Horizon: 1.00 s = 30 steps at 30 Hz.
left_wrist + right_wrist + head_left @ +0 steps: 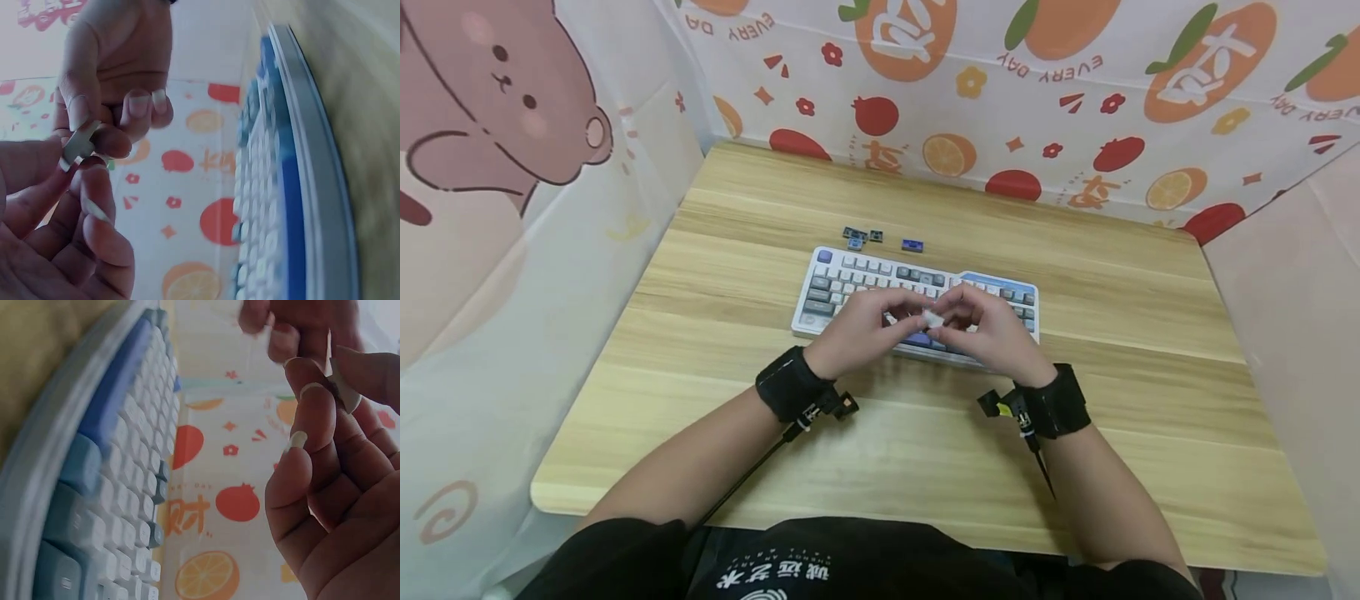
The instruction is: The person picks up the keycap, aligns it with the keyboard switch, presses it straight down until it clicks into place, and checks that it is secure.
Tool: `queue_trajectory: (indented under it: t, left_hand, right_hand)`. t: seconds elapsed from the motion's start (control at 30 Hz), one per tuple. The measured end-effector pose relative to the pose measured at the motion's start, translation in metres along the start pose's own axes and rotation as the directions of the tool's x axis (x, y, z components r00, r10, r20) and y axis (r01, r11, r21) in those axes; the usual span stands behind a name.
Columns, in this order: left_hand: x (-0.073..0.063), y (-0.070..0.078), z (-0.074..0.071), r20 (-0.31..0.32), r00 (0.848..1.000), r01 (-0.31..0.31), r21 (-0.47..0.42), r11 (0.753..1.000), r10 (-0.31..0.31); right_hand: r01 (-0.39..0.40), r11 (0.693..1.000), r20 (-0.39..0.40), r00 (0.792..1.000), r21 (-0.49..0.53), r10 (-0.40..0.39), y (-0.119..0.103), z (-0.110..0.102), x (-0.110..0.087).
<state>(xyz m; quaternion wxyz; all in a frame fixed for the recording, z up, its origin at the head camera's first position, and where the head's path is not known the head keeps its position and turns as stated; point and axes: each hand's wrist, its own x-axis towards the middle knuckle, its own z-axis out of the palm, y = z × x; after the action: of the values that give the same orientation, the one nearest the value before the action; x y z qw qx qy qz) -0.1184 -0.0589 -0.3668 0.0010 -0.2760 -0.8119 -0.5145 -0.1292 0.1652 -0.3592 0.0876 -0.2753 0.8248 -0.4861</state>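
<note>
Above the middle of a white, grey and blue keyboard (pixel 820 325), my two hands meet at a small white keycap (pixel 932 319). Thumb and fingers of my left hand (pixel 868 329) pinch one side of it. My right hand (pixel 992 329) pinches the other side, its remaining fingers curled. The left wrist view gives the keycap (pixel 80 147) tilted between both sets of fingertips, well off the keys. Seen from the right wrist, fingers partly cover the keycap (pixel 345 392), and the keyboard's blue space bar (pixel 115 387) runs along the near edge.
Several small dark and blue pieces lie behind the keyboard, among them a blue one (pixel 912 246) and a dark one (pixel 876 237). The wooden table (pixel 910 467) backs onto a fruit-printed curtain (pixel 947 108). Each wrist wears a black band with a camera and cable.
</note>
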Motion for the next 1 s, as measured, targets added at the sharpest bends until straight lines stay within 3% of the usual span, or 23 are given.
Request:
queue_trajectory:
  t: [0.1, 0.17, 0.33, 0.43, 0.57, 0.63, 0.73, 0.87, 1.0]
  left_hand:
    - [0.000, 0.001, 0.004, -0.004, 0.999, 0.046, -0.052, 0.998, -0.046]
    - [0.001, 0.000, 0.005, -0.008, 0.998, 0.057, -0.067, 0.996, -0.058]
    - [0.003, -0.003, 0.010, 0.013, 0.998, 0.070, -0.090, 0.994, -0.069]
    - [0.003, -0.006, 0.014, 0.020, 0.996, 0.086, -0.090, 0.992, -0.085]
    - [0.005, -0.009, 0.018, 0.035, 0.995, 0.093, -0.084, 0.992, -0.090]
    - [0.005, -0.011, 0.019, 0.054, 0.995, 0.090, -0.074, 0.993, -0.086]
    - [0.005, -0.015, 0.018, 0.073, 0.993, 0.099, -0.062, 0.993, -0.095]
    - [0.003, -0.021, 0.014, 0.081, 0.988, 0.140, -0.059, 0.988, -0.135]
    - [0.003, -0.022, 0.011, 0.102, 0.982, 0.169, -0.077, 0.983, -0.161]
  right_hand:
    - [0.065, 0.993, -0.041, 0.997, -0.103, -0.070, 0.000, 0.006, -0.006]
    - [0.121, 0.972, -0.074, 0.988, -0.201, -0.138, 0.001, 0.007, -0.009]
    - [0.260, 0.850, -0.098, 0.936, -0.457, -0.339, 0.003, 0.009, -0.015]
    - [0.293, 0.798, -0.096, 0.912, -0.527, -0.398, 0.003, 0.009, -0.017]
    - [0.306, 0.783, -0.091, 0.905, -0.542, -0.416, 0.008, 0.006, -0.019]
    - [0.288, 0.789, -0.100, 0.911, -0.543, -0.401, 0.016, 0.000, -0.019]
    - [0.191, 0.811, -0.142, 0.938, -0.553, -0.318, 0.033, -0.016, -0.018]
    - [-0.019, 0.833, -0.194, 0.975, -0.553, -0.106, 0.054, -0.039, -0.015]
    - [-0.143, 0.823, -0.141, 0.987, -0.549, 0.077, 0.068, -0.050, -0.011]
